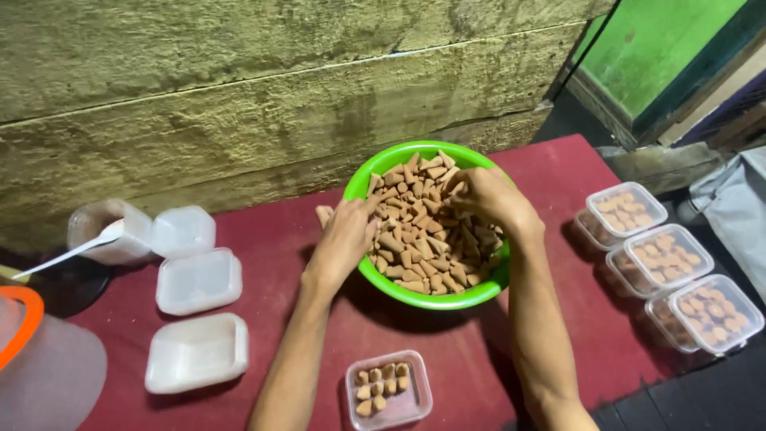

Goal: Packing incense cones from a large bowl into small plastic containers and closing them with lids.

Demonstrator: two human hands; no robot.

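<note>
A bright green bowl heaped with small tan cones sits on the red table top. My left hand rests over the bowl's left rim, its fingers closed on a few cones, one poking out at the left. Deep in the pile at the bowl's upper right, my right hand has its fingers curled among the cones. Below the bowl, a small clear square container holds two short rows of cones standing upright.
Three lidded clear containers full of cones line the right edge. At the left lie empty white containers and lids and a tub with a white spoon. A rough wall rises behind; an orange-rimmed plastic object sits at far left.
</note>
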